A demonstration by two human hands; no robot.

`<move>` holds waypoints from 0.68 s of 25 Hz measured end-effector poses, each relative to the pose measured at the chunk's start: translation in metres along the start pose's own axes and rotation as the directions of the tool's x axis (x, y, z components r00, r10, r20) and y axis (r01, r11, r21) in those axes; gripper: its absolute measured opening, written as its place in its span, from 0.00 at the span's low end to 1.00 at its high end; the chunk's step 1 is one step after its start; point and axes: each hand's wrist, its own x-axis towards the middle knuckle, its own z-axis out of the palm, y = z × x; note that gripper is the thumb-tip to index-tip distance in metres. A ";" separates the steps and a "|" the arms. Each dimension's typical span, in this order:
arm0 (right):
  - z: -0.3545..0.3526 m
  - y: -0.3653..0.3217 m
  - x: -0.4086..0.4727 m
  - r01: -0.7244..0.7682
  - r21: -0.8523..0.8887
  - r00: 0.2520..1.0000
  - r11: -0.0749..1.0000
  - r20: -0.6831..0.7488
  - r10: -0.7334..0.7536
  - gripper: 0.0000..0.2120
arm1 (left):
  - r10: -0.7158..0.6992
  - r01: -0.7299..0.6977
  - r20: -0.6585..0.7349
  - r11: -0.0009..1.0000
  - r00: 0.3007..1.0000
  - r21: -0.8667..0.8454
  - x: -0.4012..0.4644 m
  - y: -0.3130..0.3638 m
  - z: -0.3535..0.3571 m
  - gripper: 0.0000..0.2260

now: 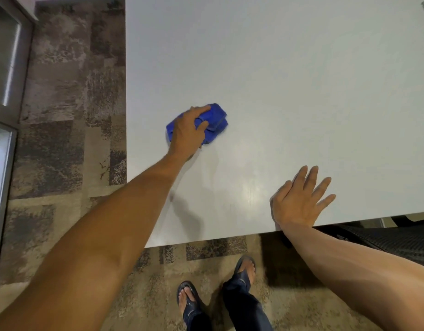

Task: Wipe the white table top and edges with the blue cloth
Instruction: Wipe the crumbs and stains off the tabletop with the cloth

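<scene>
2 hands: left point(188, 130) clamps blue cloth point(215, 120) near table point(301, 80) edge; right point(299, 199) apparently flat.

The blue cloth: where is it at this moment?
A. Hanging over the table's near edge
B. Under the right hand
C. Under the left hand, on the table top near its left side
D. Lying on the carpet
C: the left hand presses the bunched blue cloth onto the white table top, while the right hand rests flat and bare near the near edge.
</scene>
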 end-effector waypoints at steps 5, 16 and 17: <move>-0.003 -0.002 0.000 -0.001 -0.014 1.000 1.000 0.011 0.001 0.32 | 0.097 -0.096 0.161 0.995 0.982 -0.010 -0.060 0.003 0.030 0.18; -0.009 -0.004 0.000 -0.006 0.009 0.999 1.000 0.044 0.006 0.33 | 0.172 -0.248 0.673 0.969 0.720 0.018 -0.210 0.009 0.047 0.21; -0.010 -0.004 -0.001 -0.005 0.005 0.999 1.000 0.049 0.005 0.33 | 0.166 -0.248 0.708 0.969 0.686 0.013 -0.218 0.010 0.045 0.21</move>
